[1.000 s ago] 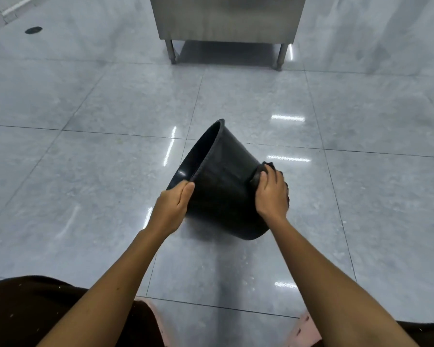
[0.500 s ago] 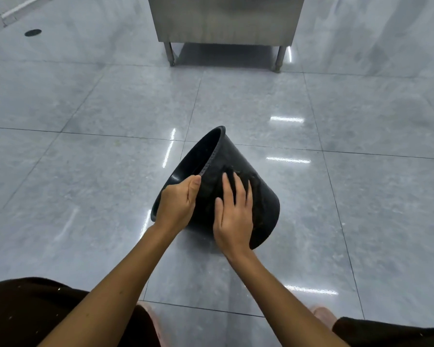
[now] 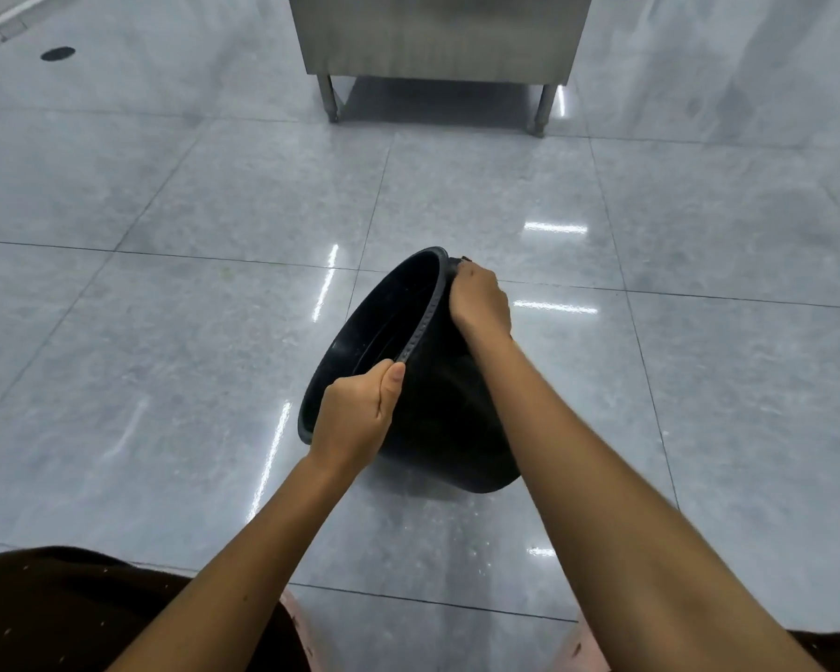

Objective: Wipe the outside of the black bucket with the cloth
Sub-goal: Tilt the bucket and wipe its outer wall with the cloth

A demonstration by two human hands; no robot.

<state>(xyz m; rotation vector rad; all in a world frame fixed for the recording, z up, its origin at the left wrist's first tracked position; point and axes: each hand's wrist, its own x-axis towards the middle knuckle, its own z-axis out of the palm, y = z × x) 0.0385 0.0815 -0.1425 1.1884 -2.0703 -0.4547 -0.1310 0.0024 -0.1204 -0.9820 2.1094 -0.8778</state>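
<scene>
Black bucket (image 3: pixel 437 409) tilted, seemingly hand-held

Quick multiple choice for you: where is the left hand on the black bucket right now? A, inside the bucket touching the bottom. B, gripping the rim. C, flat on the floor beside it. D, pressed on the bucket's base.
B: the left hand is closed on the rim of the tilted black bucket, thumb along the edge, while the right hand presses on the outer wall near the top.
</scene>
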